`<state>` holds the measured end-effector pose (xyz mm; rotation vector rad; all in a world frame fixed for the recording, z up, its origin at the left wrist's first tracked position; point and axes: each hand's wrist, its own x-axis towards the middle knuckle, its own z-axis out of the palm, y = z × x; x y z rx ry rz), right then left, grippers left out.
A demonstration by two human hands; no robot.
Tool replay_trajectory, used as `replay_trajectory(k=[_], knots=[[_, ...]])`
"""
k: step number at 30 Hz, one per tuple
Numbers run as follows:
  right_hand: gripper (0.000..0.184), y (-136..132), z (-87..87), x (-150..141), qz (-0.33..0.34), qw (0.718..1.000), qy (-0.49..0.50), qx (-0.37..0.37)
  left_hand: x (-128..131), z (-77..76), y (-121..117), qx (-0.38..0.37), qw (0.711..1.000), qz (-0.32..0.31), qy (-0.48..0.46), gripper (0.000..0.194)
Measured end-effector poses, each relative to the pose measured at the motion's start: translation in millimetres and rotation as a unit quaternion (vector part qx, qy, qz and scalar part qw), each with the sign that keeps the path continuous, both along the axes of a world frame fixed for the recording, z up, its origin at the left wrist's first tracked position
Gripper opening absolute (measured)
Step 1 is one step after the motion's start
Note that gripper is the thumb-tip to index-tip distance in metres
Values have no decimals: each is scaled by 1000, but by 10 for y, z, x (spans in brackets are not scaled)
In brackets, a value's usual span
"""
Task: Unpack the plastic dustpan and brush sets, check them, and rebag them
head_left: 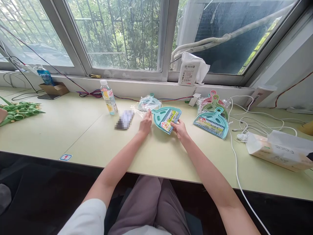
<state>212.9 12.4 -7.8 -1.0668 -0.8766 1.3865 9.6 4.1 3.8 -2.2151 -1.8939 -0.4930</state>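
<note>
A small teal dustpan set with a printed label (166, 118) lies on the pale green table (73, 130) between my hands. My left hand (146, 123) has its fingers closed on the pan's left edge near the handle. My right hand (180, 128) pinches the pan's lower right corner. Just behind the pan lies another set in a clear plastic bag (149, 103).
A stack of packaged dustpans, teal, green and pink (213, 117), lies to the right. A drink bottle (109, 97) and a blurred small item (125, 119) sit to the left. White cables (242, 125) and a tissue pack (278, 150) are at the right; green items (18, 110) at far left.
</note>
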Motion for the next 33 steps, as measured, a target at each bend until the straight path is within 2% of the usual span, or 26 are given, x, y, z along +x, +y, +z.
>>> replay_trajectory(k=[4,8,13,16,20,24,29,33], knots=[[27,-72,86,-36,-33,999,-2,25,41,62,-45,46,998,-37,-16,80],[24,-87,92,-35,-61,997,2,50,137,101,-107,67,995,-66,-37,80],[21,-108,33,-47,-94,995,25,21,175,-1,-69,65,996,-30,-45,82],[22,-130,29,-63,-64,998,19,4,119,-40,-10,64,996,2,-67,82],[23,-170,103,-119,-9,1000,-24,-13,6,-21,46,90,991,36,-88,83],[20,-240,219,-164,-33,999,-30,-8,-68,22,50,109,988,60,-88,87],[21,-229,206,-89,-109,994,-9,14,-21,47,8,94,991,48,-80,89],[24,-153,102,-48,-98,995,11,21,57,30,-16,72,995,18,-65,87]])
